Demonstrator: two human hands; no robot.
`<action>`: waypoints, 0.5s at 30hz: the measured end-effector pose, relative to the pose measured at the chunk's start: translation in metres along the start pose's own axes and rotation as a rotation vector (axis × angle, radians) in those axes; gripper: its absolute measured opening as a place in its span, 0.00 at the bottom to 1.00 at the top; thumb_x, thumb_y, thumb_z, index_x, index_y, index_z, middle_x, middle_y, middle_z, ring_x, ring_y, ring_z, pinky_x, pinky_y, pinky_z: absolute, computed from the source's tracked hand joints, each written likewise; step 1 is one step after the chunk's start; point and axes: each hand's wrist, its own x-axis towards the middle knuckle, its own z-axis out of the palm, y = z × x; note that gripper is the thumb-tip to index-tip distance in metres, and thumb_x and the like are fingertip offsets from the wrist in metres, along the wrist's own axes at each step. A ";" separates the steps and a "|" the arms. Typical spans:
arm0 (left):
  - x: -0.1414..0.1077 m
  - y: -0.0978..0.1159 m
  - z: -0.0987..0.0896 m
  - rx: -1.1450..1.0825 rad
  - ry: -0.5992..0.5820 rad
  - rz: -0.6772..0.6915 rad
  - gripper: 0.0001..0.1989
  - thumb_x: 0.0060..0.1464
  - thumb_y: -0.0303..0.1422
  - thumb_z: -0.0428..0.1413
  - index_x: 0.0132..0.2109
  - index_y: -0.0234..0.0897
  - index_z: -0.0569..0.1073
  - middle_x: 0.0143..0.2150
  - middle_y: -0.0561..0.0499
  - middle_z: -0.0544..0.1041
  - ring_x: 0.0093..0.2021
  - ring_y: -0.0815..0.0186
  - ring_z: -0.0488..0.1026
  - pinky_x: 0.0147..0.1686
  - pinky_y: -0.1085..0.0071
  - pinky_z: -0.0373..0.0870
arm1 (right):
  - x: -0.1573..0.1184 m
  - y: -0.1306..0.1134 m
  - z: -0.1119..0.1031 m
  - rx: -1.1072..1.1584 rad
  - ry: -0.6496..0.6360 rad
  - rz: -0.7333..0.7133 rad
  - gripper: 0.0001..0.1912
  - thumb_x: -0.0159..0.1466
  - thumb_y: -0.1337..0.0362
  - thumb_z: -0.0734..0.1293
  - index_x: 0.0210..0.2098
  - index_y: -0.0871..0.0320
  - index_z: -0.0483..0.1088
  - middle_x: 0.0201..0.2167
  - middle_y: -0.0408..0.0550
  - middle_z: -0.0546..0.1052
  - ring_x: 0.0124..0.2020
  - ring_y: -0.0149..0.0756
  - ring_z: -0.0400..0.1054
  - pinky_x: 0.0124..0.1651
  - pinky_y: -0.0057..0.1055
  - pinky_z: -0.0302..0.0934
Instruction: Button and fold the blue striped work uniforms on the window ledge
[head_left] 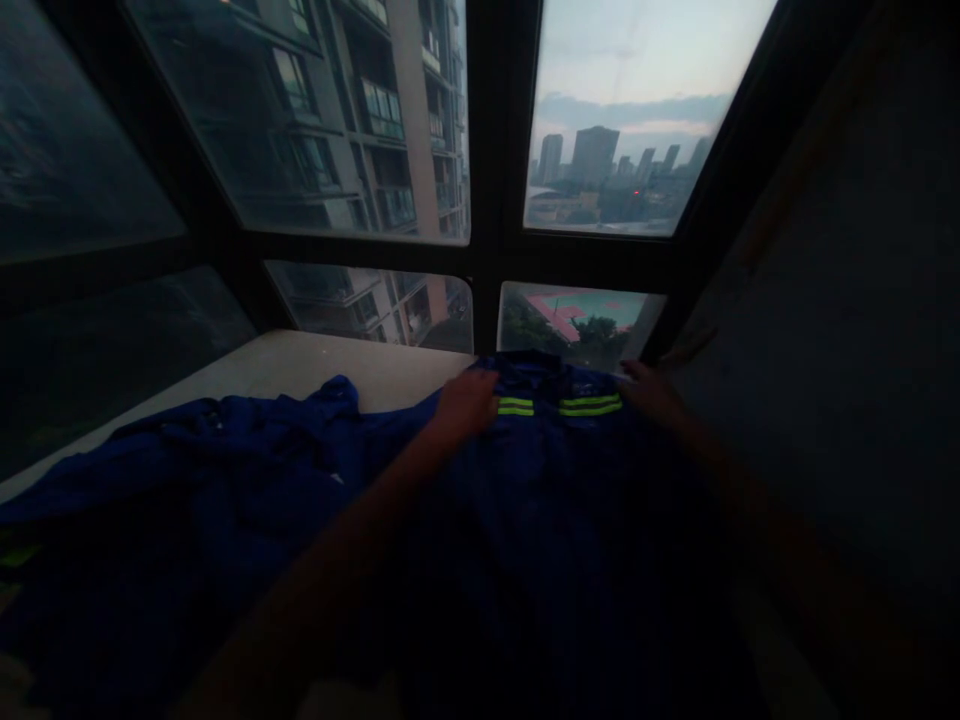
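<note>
A dark blue work jacket (pixel 540 470) with yellow-green reflective stripes across its chest lies spread on the pale ledge, its collar towards the window. At the shoulder on the left side, my left hand (pixel 466 400) is closed on the cloth, beside one stripe. My right hand (pixel 651 392) pinches the opposite shoulder near the end of the other stripe; dim light hides some of its fingers. To the left, a second blue garment (pixel 247 460) lies crumpled, with a yellow-green patch at its far left edge. The lower part of the jacket fades into shadow.
The pale ledge (pixel 375 372) runs below dark window frames (pixel 495 180). Close by my right arm rises a wall (pixel 840 330). Beyond the glass are an apartment building (pixel 375 110), a distant skyline and a green and red court.
</note>
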 end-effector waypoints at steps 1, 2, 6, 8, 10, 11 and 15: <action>-0.025 0.007 0.017 0.003 -0.043 0.024 0.18 0.57 0.31 0.58 0.55 0.36 0.73 0.54 0.39 0.75 0.57 0.52 0.71 0.57 0.55 0.67 | -0.026 0.001 0.010 0.002 -0.044 -0.002 0.23 0.58 0.61 0.66 0.52 0.58 0.73 0.53 0.55 0.77 0.55 0.49 0.70 0.60 0.44 0.62; -0.054 0.013 0.033 0.002 -0.101 0.055 0.18 0.56 0.31 0.59 0.55 0.38 0.73 0.55 0.40 0.75 0.57 0.52 0.71 0.57 0.56 0.68 | -0.054 0.002 0.019 0.005 -0.082 0.008 0.22 0.58 0.61 0.66 0.52 0.57 0.73 0.54 0.55 0.76 0.56 0.50 0.70 0.61 0.45 0.61; -0.177 0.021 0.079 0.029 -0.225 0.089 0.24 0.55 0.31 0.55 0.60 0.44 0.70 0.61 0.40 0.71 0.62 0.49 0.67 0.60 0.48 0.65 | -0.168 0.006 0.030 0.065 -0.184 0.081 0.21 0.61 0.56 0.62 0.52 0.55 0.72 0.54 0.54 0.76 0.55 0.49 0.71 0.60 0.48 0.63; -0.230 0.011 0.085 0.103 -0.126 0.012 0.26 0.54 0.30 0.55 0.61 0.48 0.69 0.65 0.42 0.69 0.65 0.46 0.63 0.63 0.40 0.57 | -0.216 0.008 0.023 0.084 -0.202 0.107 0.21 0.63 0.54 0.60 0.52 0.53 0.72 0.54 0.53 0.76 0.56 0.49 0.70 0.60 0.49 0.63; -0.272 -0.007 0.079 0.198 0.007 -0.095 0.29 0.54 0.31 0.54 0.63 0.52 0.67 0.68 0.44 0.64 0.67 0.45 0.59 0.65 0.38 0.51 | -0.258 0.013 0.011 0.083 -0.195 0.141 0.21 0.63 0.51 0.60 0.52 0.50 0.72 0.55 0.52 0.76 0.56 0.50 0.70 0.61 0.50 0.63; -0.289 -0.019 0.075 0.241 0.066 -0.160 0.29 0.54 0.33 0.54 0.64 0.51 0.66 0.69 0.43 0.63 0.68 0.45 0.58 0.65 0.38 0.51 | -0.276 0.017 0.004 0.074 -0.185 0.167 0.21 0.63 0.50 0.60 0.52 0.50 0.71 0.54 0.52 0.76 0.56 0.51 0.70 0.60 0.51 0.64; -0.335 -0.059 0.063 0.258 0.133 -0.387 0.29 0.57 0.41 0.51 0.65 0.42 0.65 0.66 0.36 0.66 0.63 0.45 0.66 0.59 0.47 0.65 | -0.335 0.044 -0.020 -0.015 -0.085 0.281 0.23 0.62 0.48 0.59 0.53 0.46 0.69 0.53 0.52 0.76 0.56 0.58 0.69 0.60 0.59 0.62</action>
